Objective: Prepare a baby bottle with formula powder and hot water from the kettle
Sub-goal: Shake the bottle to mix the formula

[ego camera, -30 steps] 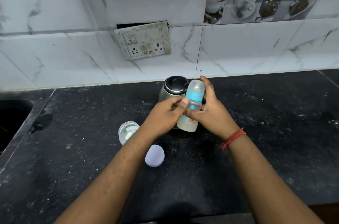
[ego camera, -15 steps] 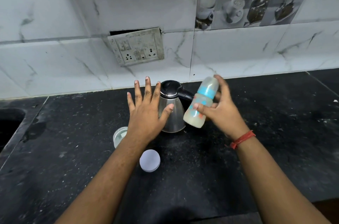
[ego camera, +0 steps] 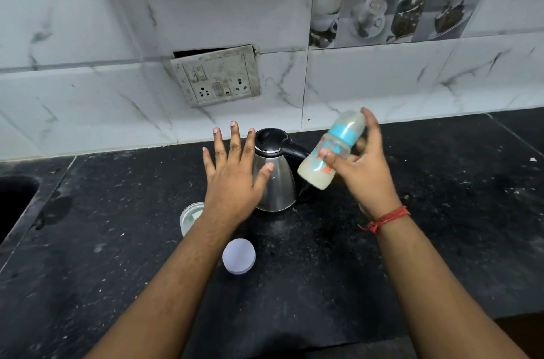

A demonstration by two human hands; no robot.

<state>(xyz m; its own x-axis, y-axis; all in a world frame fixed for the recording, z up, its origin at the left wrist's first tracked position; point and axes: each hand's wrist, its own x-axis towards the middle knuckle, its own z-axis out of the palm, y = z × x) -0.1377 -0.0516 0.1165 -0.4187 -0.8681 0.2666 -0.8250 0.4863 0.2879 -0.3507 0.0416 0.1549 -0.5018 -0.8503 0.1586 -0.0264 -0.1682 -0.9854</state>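
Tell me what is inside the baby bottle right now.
The baby bottle, tilted in the right hand, holds pale milky liquid pooled at its base. The fingers and blue collar cover its middle, so the exact level cannot be seen.

Lid (ego camera: pixel 238 256) before kettle (ego camera: pixel 275 179), jar (ego camera: pixel 190 217) seemingly left

- Clear baby bottle (ego camera: pixel 323 163) with blue collar, blue-orange print, cream-white liquid
- Steel kettle (ego camera: pixel 278 188), black lid
- Pale lilac lid (ego camera: pixel 238 256)
- Speckled black counter (ego camera: pixel 441 226)
- Grey-veined white wall tiles (ego camera: pixel 88 34)

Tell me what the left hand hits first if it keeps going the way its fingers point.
Probably the marble wall tiles; the left hand seems to pass left of the kettle, though depth is unclear.
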